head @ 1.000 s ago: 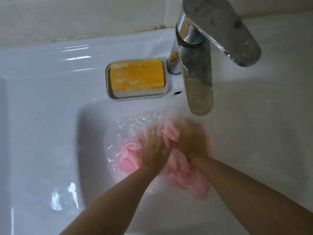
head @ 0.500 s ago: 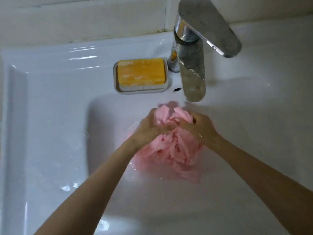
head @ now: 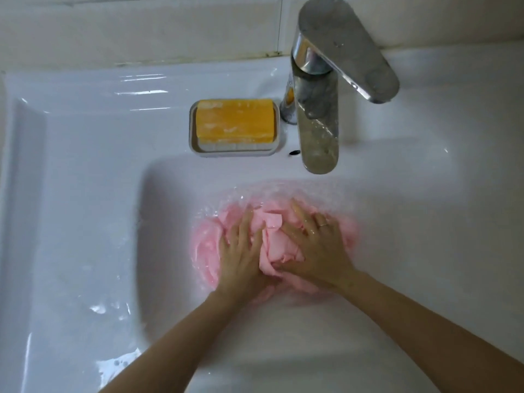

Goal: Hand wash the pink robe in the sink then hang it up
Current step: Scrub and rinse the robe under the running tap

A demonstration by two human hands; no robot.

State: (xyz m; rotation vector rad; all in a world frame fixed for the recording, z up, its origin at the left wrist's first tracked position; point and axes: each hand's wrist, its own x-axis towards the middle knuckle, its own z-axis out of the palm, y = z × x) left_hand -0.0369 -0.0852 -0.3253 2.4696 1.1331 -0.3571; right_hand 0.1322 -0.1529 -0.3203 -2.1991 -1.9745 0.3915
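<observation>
The pink robe (head: 279, 241) lies bunched and wet in shallow water at the bottom of the white sink (head: 85, 211). My left hand (head: 242, 251) presses down on its left part with fingers spread and nearly straight. On the robe's right part my right hand (head: 317, 245) presses flat, fingers straight, a ring on one finger. A fold of pink cloth stands up between the two hands. Parts of the robe lie under my palms and under the water.
A chrome faucet (head: 319, 109) juts over the basin's back edge, above and behind my right hand. An orange soap bar (head: 235, 120) sits in a grey dish (head: 195, 143) on the sink's rear ledge. Tiled wall (head: 141, 32) runs behind the sink.
Half a second ago both hands held the bunched robe lifted out of the water; now they have opened and pushed it down flat into the basin.
</observation>
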